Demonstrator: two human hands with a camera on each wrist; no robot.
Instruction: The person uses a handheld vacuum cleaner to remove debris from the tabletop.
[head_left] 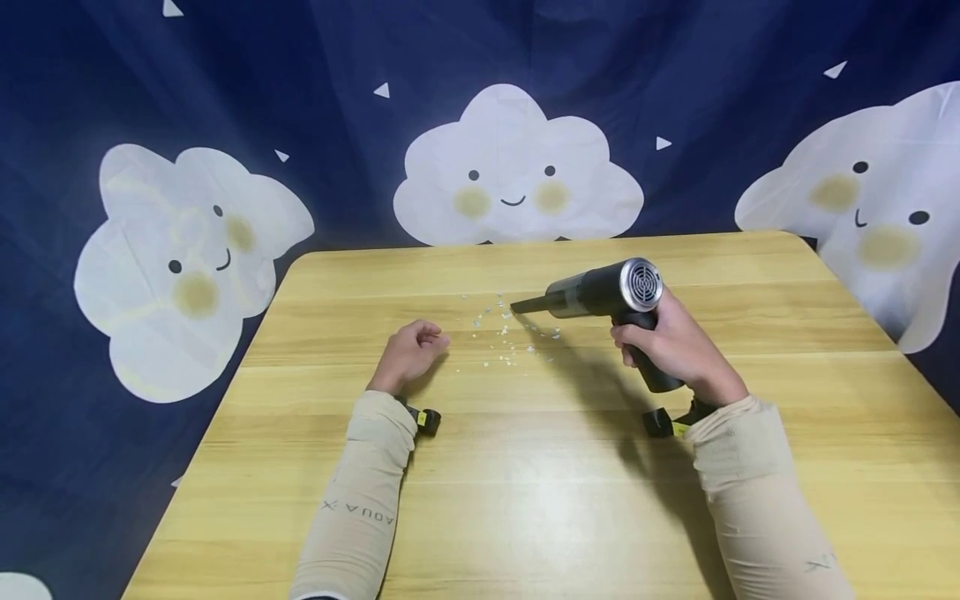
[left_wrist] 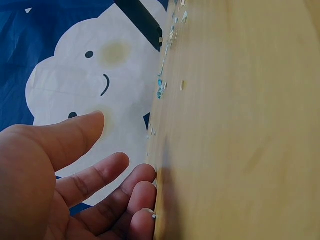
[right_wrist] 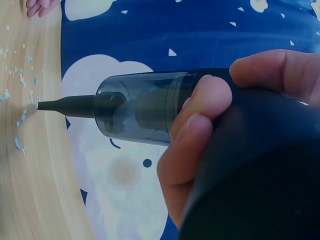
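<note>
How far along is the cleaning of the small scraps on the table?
Done: nothing clearly; the clear cup looks empty in the right wrist view. In hand: the right hand grips the handheld vacuum, its nozzle tip at the scraps. The left hand rests on the table. Left: most scraps are still scattered.

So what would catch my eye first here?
Probably the black and silver handheld vacuum gripped by the right hand, its narrow nozzle aimed at small pale scraps scattered mid-way across the light wooden table. The left hand rests beside them, before a navy backdrop with smiling white clouds.
</note>
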